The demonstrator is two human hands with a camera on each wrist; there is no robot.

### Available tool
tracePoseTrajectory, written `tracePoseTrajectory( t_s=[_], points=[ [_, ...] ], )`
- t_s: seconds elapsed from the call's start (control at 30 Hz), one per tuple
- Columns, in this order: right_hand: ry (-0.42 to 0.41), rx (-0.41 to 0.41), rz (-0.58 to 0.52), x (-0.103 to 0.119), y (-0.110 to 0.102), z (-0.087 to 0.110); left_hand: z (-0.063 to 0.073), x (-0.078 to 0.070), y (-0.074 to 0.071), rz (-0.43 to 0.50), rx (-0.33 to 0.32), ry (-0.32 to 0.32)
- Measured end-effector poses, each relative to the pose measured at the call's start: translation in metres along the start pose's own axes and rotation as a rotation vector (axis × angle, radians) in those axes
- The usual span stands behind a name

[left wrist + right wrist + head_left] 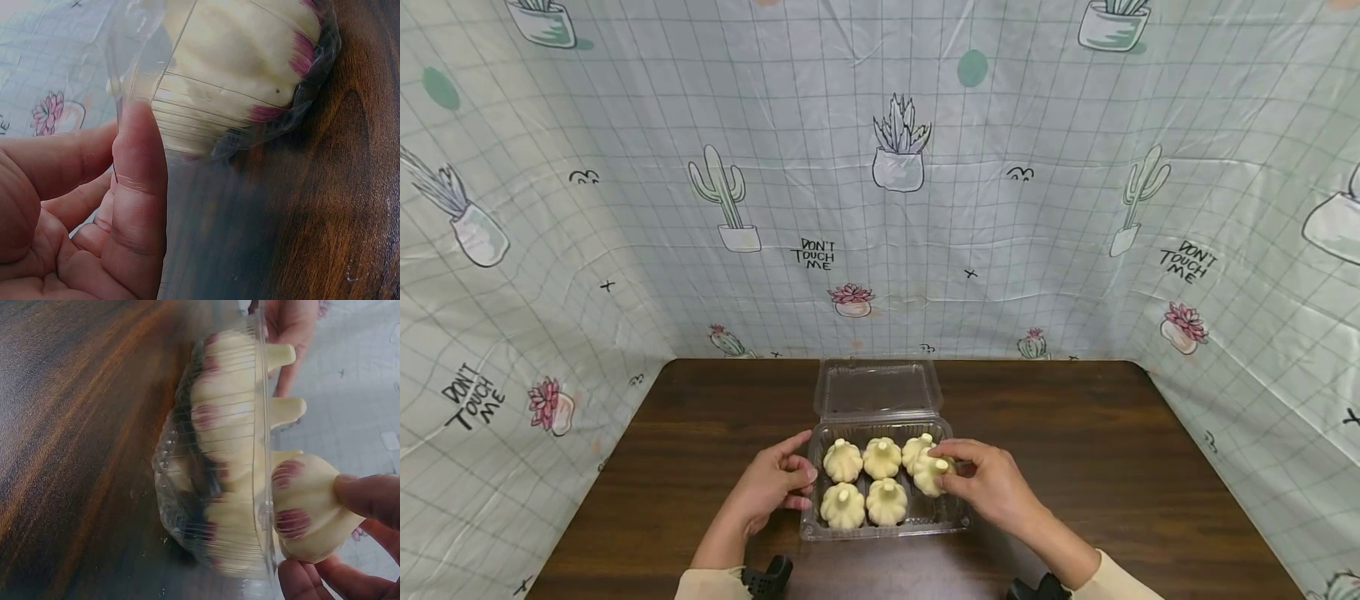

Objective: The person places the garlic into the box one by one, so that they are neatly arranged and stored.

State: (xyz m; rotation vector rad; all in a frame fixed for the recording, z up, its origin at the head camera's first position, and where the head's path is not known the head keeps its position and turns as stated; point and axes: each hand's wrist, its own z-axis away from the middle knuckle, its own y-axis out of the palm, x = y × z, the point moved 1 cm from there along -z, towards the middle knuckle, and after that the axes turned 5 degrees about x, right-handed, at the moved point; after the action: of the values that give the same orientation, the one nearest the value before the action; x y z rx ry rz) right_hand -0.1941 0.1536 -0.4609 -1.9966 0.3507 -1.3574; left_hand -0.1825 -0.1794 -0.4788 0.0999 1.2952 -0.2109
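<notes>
A clear plastic clamshell container (pixel 917 525) holds several pale garlic bulbs (pixel 842 460) in two rows, stems up. My right hand (pixel 996 487) pinches one more garlic bulb (pixel 312 509) between thumb and fingers. In the right wrist view, this bulb is level with the container's rim, its pinkish-purple patches showing. From the head view it overlaps the back-right bulb, above the front-right part of the container. At the container's left side, my left hand (pixel 772 475) grips the rim between thumb and fingers; a bulb (pixel 231 56) shows through the plastic wall there.
The container's lid (pixel 880 390) lies folded open toward the back of the dark wooden table (pixel 1075 433). A light curtain (pixel 970 208) printed with cacti and a grid encloses the table's back and sides. Black wrist straps (pixel 767 577) sit at both cuffs.
</notes>
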Motion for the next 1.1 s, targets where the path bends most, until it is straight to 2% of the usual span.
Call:
tracePoseTrajectory(
  t_s=[0.13, 0.3, 0.53, 0.63, 0.93, 1.03, 1.1],
  points=[
    [0.000, -0.013, 0.039, -0.001, 0.003, 0.001, 0.000, -0.001, 0.001, -0.001, -0.002, -0.002],
    [-0.026, 0.017, 0.121, -0.003, 0.010, 0.003, -0.001, 0.000, 0.001, -0.005, -0.005, -0.004],
    [-0.198, 0.067, 0.275, -0.005, 0.017, 0.004, -0.003, 0.001, 0.001, -0.001, -0.006, -0.002],
    [-0.226, 0.085, 0.325, -0.004, 0.017, 0.003, -0.003, 0.000, 0.001, 0.002, -0.009, 0.000],
    [-0.175, 0.116, 0.380, -0.004, 0.019, 0.001, -0.003, -0.001, 0.001, 0.004, -0.010, -0.005],
    [-0.141, 0.139, 0.367, -0.004, 0.019, 0.001, -0.003, 0.000, 0.001, 0.008, -0.011, -0.005],
    [-0.106, 0.169, 0.319, -0.004, 0.017, 0.001, -0.002, 0.000, 0.001, 0.010, -0.010, -0.006]
  ],
)
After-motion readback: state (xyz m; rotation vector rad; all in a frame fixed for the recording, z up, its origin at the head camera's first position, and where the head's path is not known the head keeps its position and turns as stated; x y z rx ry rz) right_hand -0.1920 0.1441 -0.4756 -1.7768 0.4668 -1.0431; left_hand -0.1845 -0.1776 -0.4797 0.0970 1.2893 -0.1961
